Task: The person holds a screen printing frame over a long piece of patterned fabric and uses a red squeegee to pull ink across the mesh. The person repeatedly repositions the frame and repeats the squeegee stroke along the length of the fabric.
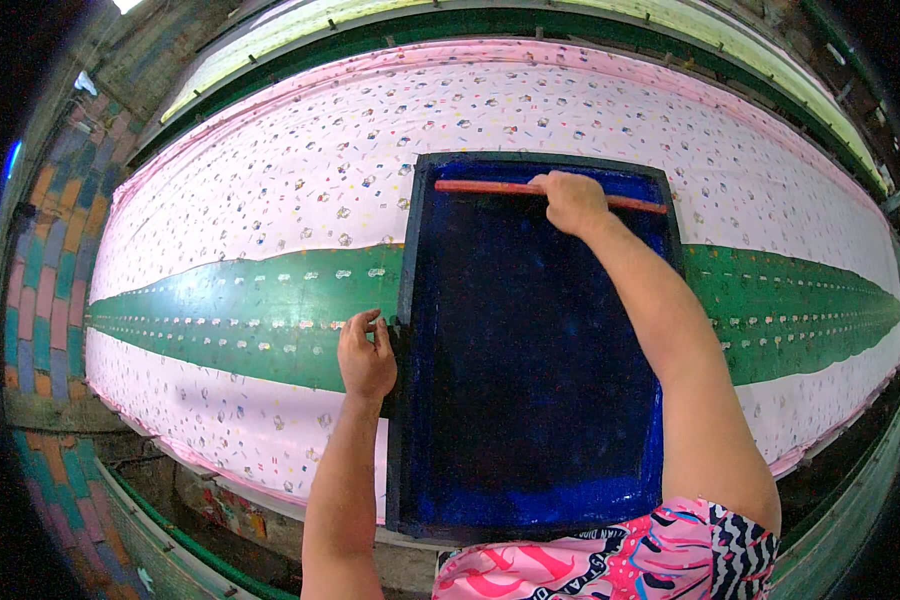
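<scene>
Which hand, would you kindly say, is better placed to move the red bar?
Probably the right hand: it holds the red bar near the dark frame's far edge, while the left hand is beside its left side, off the bar.

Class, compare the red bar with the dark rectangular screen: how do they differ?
The red bar is slim; the dark screen is broad. The bar is red, whereas the screen is blackish with blue smears. The right hand grips the bar but not the screen. Both have long sides that look nearly straight.
</scene>
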A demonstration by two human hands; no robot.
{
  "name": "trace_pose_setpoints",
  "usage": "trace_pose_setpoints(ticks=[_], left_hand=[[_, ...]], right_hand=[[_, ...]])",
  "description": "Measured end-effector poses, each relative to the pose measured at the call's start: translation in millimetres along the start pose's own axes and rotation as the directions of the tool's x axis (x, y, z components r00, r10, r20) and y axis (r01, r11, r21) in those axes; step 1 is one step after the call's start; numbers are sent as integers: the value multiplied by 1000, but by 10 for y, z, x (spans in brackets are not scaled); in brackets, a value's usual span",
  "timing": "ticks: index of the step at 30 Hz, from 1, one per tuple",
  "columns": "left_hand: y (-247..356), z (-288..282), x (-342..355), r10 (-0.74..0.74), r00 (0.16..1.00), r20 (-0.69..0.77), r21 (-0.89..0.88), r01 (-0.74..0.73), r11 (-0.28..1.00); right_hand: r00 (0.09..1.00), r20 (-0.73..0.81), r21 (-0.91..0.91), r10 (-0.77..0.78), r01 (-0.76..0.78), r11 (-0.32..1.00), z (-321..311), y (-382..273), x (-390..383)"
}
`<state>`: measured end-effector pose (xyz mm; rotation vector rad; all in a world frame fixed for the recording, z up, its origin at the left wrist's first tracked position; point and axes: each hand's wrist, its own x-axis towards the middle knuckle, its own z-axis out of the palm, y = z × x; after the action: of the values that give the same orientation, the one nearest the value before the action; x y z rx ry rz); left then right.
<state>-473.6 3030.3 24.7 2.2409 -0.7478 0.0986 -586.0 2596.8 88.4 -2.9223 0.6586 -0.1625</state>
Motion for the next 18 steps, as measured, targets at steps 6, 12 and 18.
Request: trace_pose_setpoints(ticks=[6, 12, 18], left_hand=[[59, -42, 22, 159, 987, -13, 107, -157, 982], [71, -56, -20, 5, 1000, 27, 15, -6, 1000], [16, -32, 9, 34, 999, 17, 15, -35, 999]], right_hand=[[988, -155, 8, -24, 25, 1000, 68, 285, 203], [992, 126, -78, -27, 37, 996, -124, 252, 201], [961, 268, -15, -69, 75, 997, -303, -89, -459]])
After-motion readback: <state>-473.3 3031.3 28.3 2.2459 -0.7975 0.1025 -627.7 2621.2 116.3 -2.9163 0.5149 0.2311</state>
